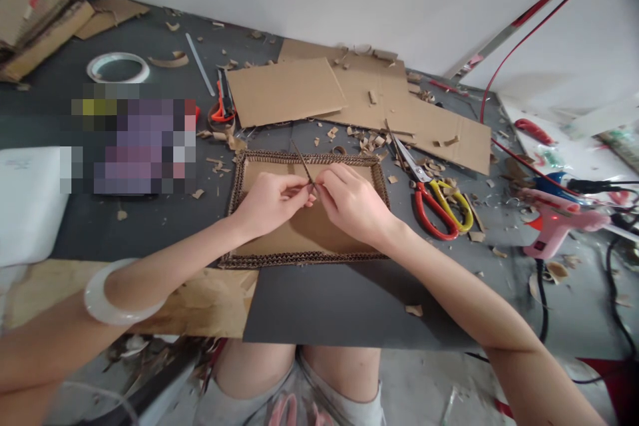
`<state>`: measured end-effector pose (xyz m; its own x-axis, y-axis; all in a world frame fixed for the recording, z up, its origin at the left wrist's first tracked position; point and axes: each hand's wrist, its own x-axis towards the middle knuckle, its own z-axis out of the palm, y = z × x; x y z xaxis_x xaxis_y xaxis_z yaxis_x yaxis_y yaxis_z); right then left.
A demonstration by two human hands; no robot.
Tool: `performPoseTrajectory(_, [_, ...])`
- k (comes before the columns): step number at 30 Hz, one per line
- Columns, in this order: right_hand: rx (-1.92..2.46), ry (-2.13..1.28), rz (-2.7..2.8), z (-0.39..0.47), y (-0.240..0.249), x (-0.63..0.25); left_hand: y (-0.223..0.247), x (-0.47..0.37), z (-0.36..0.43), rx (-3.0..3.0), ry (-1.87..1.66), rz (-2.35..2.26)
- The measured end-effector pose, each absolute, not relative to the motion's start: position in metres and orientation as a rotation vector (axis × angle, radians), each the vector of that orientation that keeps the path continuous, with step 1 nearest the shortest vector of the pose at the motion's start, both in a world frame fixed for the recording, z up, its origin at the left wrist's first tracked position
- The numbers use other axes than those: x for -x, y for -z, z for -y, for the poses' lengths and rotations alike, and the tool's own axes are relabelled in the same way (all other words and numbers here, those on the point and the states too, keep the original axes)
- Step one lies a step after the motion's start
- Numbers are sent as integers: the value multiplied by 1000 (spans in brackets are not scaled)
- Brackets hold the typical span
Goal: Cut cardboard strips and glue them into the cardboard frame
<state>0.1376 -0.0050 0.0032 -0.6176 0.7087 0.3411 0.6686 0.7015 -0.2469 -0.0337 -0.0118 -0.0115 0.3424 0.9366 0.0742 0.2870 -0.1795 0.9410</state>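
A shallow cardboard tray (pixel 299 258) with corrugated edging lies on the dark table in front of me. Above its middle, my left hand (pixel 279 203) and my right hand (pixel 352 203) meet, fingers pinched together around a thin dark strip (pixel 302 161). The strip points up and away to the left from my fingertips. Its lower end is hidden between the fingers. Both wrists are over the tray, the left forearm wearing a white bangle.
Scissors with red and yellow handles (pixel 435 210) lie right of the tray. Beyond it are cardboard sheets (pixel 284 90), scraps and an orange cutter (pixel 222 103). A pink glue gun (pixel 554 219) with cables is at right. Tape (pixel 92 70) and a white box (pixel 30 206) are left.
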Motion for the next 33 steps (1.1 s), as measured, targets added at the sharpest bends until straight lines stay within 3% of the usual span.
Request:
performPoseTrajectory(13, [1103,-63,2548,16,-7,-131,8,33,19,-2371,-949,-1266])
performPoseTrajectory(33, [1346,-78,2448,21,-7,-128,9,32,16,-2360,-970,-1251])
